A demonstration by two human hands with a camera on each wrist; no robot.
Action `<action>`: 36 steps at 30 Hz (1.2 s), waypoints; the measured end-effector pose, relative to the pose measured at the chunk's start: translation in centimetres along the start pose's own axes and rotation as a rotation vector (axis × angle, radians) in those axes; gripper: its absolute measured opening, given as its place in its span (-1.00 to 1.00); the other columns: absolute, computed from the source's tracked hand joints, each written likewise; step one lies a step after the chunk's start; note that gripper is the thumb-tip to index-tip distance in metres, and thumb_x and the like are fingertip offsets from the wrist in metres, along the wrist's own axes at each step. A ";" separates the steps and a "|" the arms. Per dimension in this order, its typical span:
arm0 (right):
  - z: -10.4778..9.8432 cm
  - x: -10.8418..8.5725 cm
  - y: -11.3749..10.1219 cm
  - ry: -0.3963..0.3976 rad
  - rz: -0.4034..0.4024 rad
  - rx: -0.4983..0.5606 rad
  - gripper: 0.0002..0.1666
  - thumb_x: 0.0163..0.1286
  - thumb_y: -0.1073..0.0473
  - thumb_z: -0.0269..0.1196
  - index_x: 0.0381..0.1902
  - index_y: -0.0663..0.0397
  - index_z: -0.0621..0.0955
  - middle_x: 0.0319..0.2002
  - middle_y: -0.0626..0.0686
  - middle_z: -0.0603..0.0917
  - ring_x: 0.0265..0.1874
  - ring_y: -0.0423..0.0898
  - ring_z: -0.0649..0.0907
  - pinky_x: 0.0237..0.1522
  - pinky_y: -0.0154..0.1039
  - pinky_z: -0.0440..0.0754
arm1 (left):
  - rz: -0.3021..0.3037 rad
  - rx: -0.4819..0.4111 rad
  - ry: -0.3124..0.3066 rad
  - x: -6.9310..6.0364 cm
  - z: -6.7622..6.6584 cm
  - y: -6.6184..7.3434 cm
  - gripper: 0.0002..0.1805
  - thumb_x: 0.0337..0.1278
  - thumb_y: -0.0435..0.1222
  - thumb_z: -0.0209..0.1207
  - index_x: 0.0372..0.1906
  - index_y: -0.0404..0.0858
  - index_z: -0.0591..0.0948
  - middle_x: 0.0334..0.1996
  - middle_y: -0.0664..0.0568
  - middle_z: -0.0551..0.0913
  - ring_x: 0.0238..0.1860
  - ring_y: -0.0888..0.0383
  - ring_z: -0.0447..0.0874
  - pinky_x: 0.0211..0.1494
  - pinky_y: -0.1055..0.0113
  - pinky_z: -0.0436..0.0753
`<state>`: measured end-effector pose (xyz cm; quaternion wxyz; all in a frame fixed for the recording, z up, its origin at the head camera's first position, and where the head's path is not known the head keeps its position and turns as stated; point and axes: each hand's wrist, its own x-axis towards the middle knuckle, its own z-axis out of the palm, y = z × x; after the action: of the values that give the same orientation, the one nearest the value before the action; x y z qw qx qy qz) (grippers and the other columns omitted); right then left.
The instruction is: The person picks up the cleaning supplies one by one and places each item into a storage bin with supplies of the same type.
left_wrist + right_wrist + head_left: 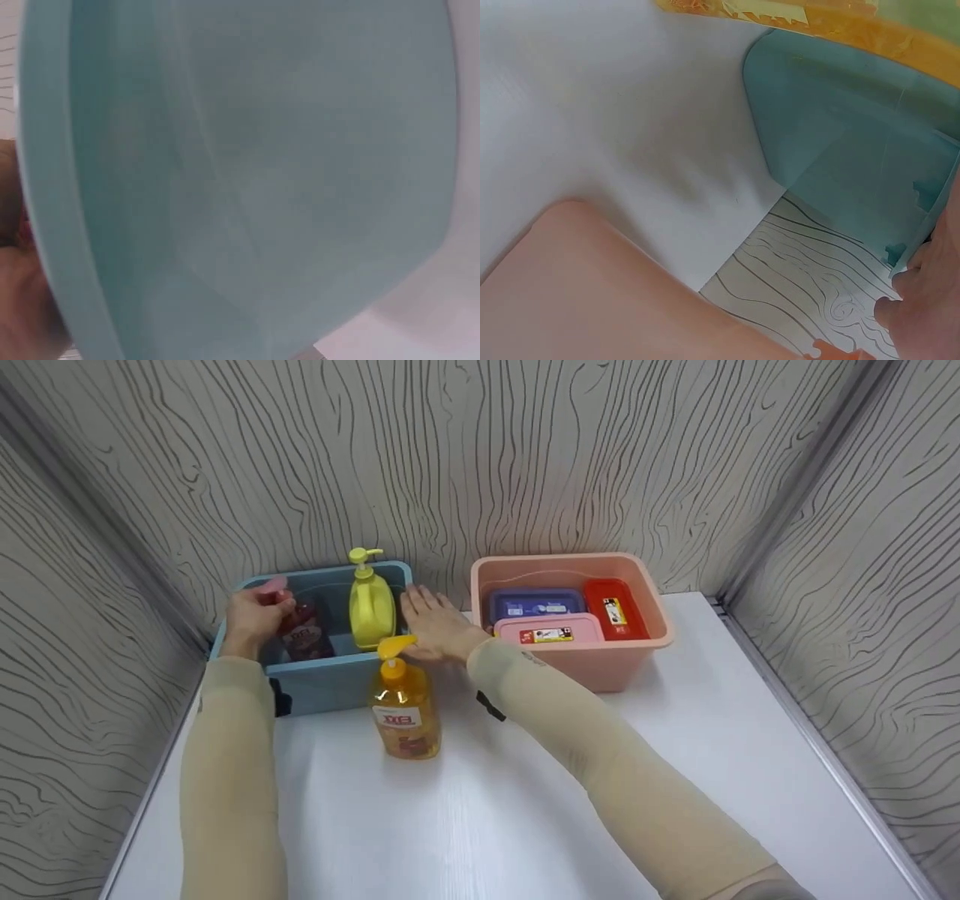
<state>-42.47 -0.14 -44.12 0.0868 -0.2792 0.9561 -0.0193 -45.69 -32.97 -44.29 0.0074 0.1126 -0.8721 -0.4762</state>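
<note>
My left hand (253,619) grips the neck area of a dark red pump bottle (306,639), whose pink pump head (274,583) shows above the fingers. That bottle leans inside the blue bin (330,690), towards its left end. Beside it in the bin stands a yellow pump bottle (373,613). Straight fingers of my right hand (439,626) lie against the bin's right rim; the right wrist view shows this hand (934,292) at the bin's edge. An amber pump bottle (407,716) stands on the table before the bin. Blue bin wall (300,150) fills most of the left wrist view.
Right of the blue bin is a pink bin (562,667) holding a dark blue lidded box (525,598), a red one (636,619) and a pink one (517,628). The white table (450,825) meets a wood-grain patterned wall (450,457) behind both bins.
</note>
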 end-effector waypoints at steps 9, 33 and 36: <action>0.1 0.1 0.1 0.010 0.000 -0.017 0.14 0.78 -0.40 -0.04 0.87 0.21 -0.15 0.89 0.26 -0.22 0.90 0.23 -0.07 0.92 0.18 -0.05 | 0.027 0.000 0.031 -0.9 -0.4 0.3 -0.59 0.72 -0.16 0.22 0.42 -0.28 0.67 0.31 -0.15 0.68 0.15 0.09 0.61 0.18 0.36 0.64; 0.3 0.5 0.2 0.001 -0.009 -0.013 0.14 0.79 -0.37 -0.01 0.87 0.22 -0.17 0.89 0.27 -0.23 0.90 0.25 -0.08 0.92 0.20 -0.04 | 0.208 0.098 0.035 -6.3 -3.9 1.4 -0.42 0.76 -0.04 0.18 0.60 -0.25 0.55 0.50 -0.29 0.63 0.49 -0.23 0.60 0.64 -0.23 0.58; 0.4 0.3 0.3 0.004 -0.008 -0.007 0.14 0.78 -0.38 -0.02 0.87 0.22 -0.17 0.89 0.27 -0.23 0.90 0.25 -0.08 0.92 0.20 -0.05 | 0.250 0.098 0.010 -7.1 -3.9 1.9 -0.42 0.75 -0.02 0.19 0.58 -0.24 0.58 0.49 -0.27 0.66 0.50 -0.22 0.62 0.65 -0.23 0.58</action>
<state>-42.82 -0.06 -44.60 0.0839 -0.2835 0.9552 -0.0170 -38.70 -33.76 -39.88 0.0655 0.0057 -0.9015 -0.4277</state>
